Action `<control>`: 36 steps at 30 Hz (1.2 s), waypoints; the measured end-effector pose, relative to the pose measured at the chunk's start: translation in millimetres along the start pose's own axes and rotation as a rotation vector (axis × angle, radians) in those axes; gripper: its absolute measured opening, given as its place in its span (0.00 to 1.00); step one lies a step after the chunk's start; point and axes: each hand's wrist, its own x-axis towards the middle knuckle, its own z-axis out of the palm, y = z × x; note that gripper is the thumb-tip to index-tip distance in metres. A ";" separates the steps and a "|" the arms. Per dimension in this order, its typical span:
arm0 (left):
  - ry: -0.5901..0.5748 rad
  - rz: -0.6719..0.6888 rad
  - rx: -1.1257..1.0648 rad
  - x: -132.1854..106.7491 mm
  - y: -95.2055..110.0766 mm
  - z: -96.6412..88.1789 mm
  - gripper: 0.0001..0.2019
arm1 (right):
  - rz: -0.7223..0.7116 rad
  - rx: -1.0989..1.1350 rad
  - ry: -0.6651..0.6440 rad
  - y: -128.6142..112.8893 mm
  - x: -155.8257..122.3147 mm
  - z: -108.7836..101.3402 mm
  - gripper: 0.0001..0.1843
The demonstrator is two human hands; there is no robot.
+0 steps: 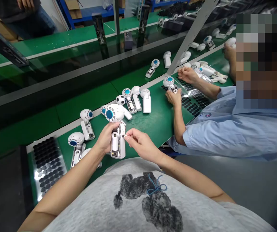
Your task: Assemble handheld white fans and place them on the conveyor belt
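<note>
A white handheld fan [114, 113] with a blue hub stands nearly upright in my left hand [105, 138], whose fingers wrap round its handle. The handle's cover is off, so the parts inside show. Thumb and forefinger of my right hand [140, 142] pinch a small dark-and-light piece [123, 136] at the handle's right side; its kind is too small to make out. Just behind are more fans, among them an open one [130, 103] and a closed white one [146, 101]. Left of my left hand lie two open fans, one nearer [76, 140] and one farther [87, 124].
A sheet of round black pads [46, 167] lies at the left of the green bench [161, 112]. To my right a co-worker in a blue shirt [208, 135] handles another fan [168, 81]. A metal post [191, 37] slants up behind the bench. Beyond runs a dark conveyor [56, 80].
</note>
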 end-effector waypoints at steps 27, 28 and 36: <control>0.479 0.119 0.397 42.9 2.6 -77.0 0.11 | 0.326 0.221 0.164 53.7 -1.4 -60.7 0.14; 0.487 0.107 0.413 52.2 -1.9 -80.5 0.12 | 0.302 0.196 0.150 55.4 -1.0 -61.0 0.14; 0.402 0.027 0.603 106.6 -30.1 -52.5 0.13 | 0.264 0.132 0.089 58.6 3.3 -54.0 0.15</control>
